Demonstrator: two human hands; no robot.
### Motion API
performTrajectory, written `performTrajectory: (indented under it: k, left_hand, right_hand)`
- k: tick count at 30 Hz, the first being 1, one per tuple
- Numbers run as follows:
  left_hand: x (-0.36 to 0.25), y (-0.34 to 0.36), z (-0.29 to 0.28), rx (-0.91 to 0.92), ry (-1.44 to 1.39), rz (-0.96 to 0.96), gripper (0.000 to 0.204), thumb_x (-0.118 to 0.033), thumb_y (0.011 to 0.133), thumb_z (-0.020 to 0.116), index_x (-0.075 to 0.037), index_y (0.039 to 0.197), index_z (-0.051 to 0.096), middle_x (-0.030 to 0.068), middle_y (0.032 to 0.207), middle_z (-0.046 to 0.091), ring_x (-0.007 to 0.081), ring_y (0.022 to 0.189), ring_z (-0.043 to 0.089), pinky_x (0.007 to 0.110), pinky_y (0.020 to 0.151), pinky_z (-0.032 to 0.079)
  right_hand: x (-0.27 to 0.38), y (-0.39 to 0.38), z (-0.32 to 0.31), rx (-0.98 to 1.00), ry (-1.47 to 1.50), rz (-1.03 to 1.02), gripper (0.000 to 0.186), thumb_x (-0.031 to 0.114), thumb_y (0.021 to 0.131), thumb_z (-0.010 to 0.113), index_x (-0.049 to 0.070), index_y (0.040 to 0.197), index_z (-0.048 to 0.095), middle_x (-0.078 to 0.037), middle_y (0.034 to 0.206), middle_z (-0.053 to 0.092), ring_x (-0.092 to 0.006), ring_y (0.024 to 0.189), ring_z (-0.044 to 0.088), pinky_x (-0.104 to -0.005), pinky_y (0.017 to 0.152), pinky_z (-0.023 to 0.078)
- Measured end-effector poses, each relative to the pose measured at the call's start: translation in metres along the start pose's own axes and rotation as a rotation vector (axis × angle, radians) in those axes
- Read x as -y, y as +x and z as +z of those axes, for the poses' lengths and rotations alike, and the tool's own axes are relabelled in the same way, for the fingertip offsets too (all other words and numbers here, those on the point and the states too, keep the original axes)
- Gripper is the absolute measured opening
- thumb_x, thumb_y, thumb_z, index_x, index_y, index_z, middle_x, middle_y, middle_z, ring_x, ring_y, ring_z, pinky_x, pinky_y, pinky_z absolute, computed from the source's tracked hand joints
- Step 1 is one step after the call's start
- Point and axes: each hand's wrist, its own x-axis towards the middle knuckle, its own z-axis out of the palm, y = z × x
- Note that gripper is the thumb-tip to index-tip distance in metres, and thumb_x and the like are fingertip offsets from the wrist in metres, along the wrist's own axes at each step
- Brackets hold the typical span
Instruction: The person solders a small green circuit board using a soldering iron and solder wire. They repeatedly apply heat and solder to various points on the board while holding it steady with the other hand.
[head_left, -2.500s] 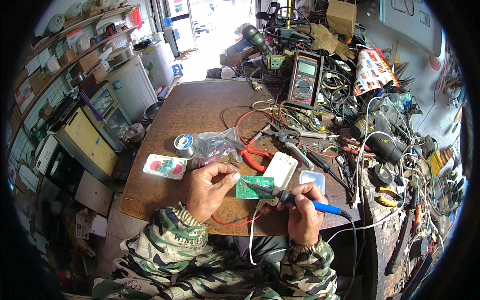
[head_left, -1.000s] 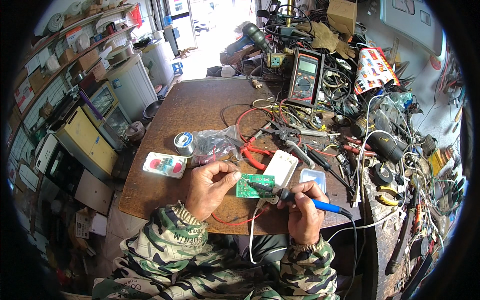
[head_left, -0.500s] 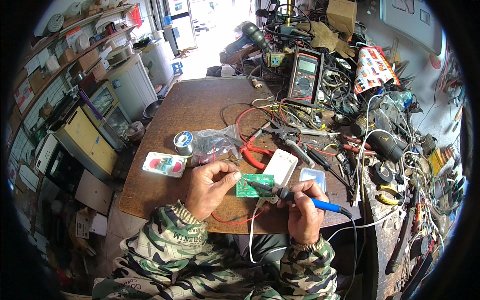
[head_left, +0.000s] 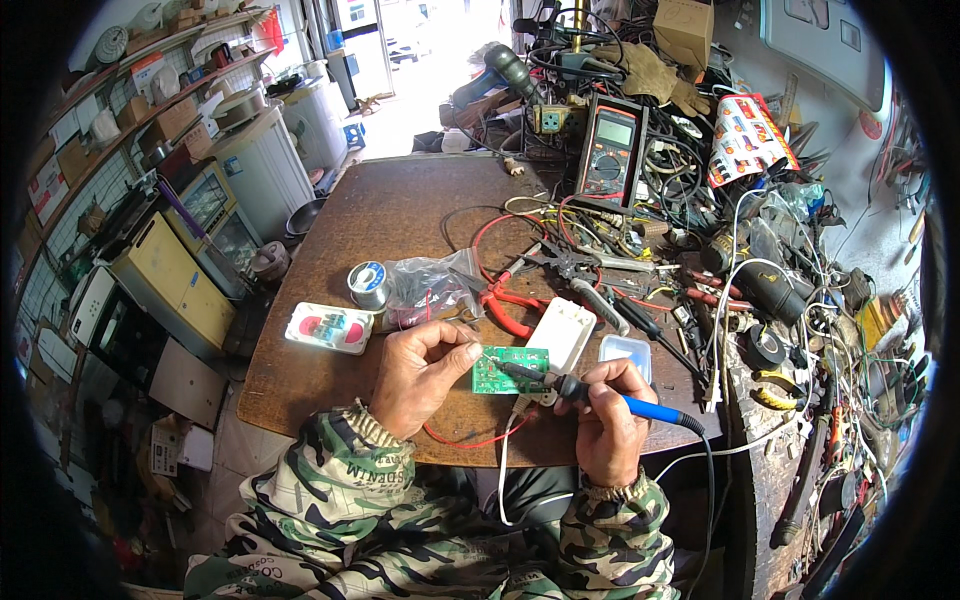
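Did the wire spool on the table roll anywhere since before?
No, the wire spool hasn't visibly moved: it sits in the same place on the brown table, beside the clear bag.

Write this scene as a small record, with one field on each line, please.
Left hand: fingers pinched near upper left corner of board; anything held is unclear
Right hand: holds soldering iron
Iron tip: over board; contact unclear
Board: green
Spool: left of plastic bag
White case: beyond board
Meter: farther back, right
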Motion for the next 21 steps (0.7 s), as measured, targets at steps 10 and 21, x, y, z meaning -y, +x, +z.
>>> performTrajectory:
  k: [10, 21]
  left_hand:
    - [-0.0001, -0.0003, -0.0005, 0.011, -0.011, 0.01, 0.013, -0.009, 0.095, 0.071, 0.003, 0.1, 0.068, 0.0039, 0.099, 0.069, 0.008, 0.089, 0.062, 0.026, 0.083, 0.053]
    - [-0.0015, 0.0003, -0.0002, -0.014, 0.014, 0.017, 0.015, -0.009, 0.095, 0.071, 0.004, 0.101, 0.067, 0.0029, 0.098, 0.069, 0.0076, 0.09, 0.062, 0.025, 0.083, 0.052]
  right_hand:
    - [0.0022, -0.0008, 0.0021, 0.006, 0.011, 0.003, 0.015, 0.01, 0.089, 0.06, -0.004, 0.091, 0.059, -0.006, 0.075, 0.056, -0.0138, 0.065, 0.057, -0.0313, 0.065, 0.055]
    - [-0.0003, -0.0005, 0.0006, 0.008, -0.004, -0.013, 0.014, 0.01, 0.089, 0.06, -0.004, 0.091, 0.059, -0.005, 0.074, 0.054, -0.0113, 0.064, 0.053, -0.0314, 0.063, 0.056]
